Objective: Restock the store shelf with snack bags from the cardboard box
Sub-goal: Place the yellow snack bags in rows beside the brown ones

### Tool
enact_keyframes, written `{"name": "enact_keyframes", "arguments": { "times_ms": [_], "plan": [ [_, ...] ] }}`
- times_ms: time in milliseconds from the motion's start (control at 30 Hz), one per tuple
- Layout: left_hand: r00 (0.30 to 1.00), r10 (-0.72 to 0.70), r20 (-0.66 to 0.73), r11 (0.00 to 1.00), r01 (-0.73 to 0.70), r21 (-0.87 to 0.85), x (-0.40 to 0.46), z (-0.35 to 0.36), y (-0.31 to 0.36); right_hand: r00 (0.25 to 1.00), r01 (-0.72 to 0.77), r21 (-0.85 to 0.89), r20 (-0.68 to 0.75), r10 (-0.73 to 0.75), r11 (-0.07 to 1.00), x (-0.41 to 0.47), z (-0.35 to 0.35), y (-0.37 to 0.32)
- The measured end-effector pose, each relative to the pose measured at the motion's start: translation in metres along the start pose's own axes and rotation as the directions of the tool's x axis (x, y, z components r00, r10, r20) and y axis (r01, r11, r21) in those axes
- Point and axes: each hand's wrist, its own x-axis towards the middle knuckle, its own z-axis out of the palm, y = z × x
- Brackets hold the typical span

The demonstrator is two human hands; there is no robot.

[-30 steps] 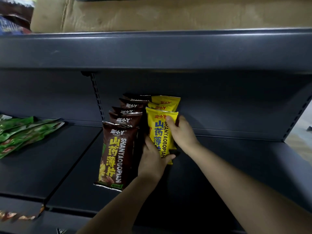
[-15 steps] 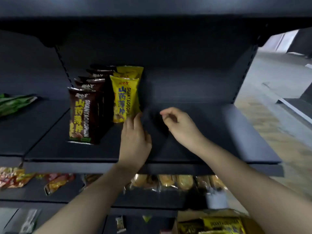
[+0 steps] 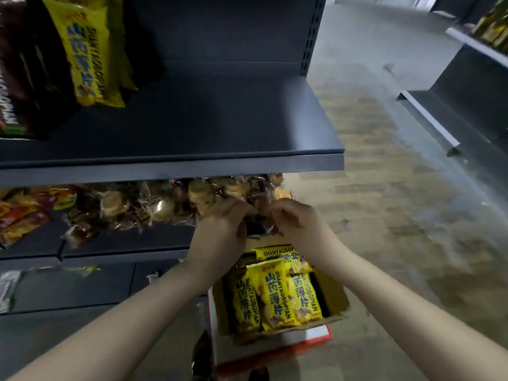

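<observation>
Both hands have left the shelf (image 3: pixel 192 122) and dropped to the cardboard box (image 3: pixel 334 295) below. A second ago they were squaring up a yellow bag at the shelf row; that bag now stands placed beside the brown bags (image 3: pixel 24 78). Left hand (image 3: pixel 220 232) and right hand (image 3: pixel 295 224) meet just above the box's far end, fingers curled inward, close together. Between them is a dark, crinkly thing, maybe a bag top; motion blur, cannot tell what they pinch. Yellow snack bags (image 3: pixel 277 292) sit packed upright in the box, at least 3 visible. Shelved yellow bags (image 3: pixel 88 53) stand upper left, with bare shelf to their right. Judged: next pick starting, restock far from done.
</observation>
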Motion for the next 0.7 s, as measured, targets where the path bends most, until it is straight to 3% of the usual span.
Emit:
{"name": "enact_keyframes", "arguments": {
  "times_ms": [167, 333, 467, 700],
  "plan": [
    [0.924, -0.248, 0.292, 0.967, 0.253, 0.022, -0.025, 0.061, -0.013, 0.962, -0.247, -0.184, 0.067, 0.263, 0.951, -0.023, 0.011, 0.071],
    [0.802, -0.372, 0.467, 0.924, 0.367, 0.106, -0.044, 0.109, -0.044, 0.859, -0.479, -0.288, 0.042, 0.510, 0.829, -0.033, 0.039, 0.129],
    [0.669, -0.505, 0.545, 0.828, 0.553, 0.089, -0.048, 0.131, -0.059, 0.799, -0.554, -0.346, 0.037, 0.600, 0.758, -0.033, 0.062, 0.152],
    [0.412, -0.583, 0.700, 0.694, 0.700, 0.166, -0.055, 0.162, -0.071, 0.712, -0.637, -0.373, 0.051, 0.700, 0.675, -0.029, 0.093, 0.168]
  ]
}}
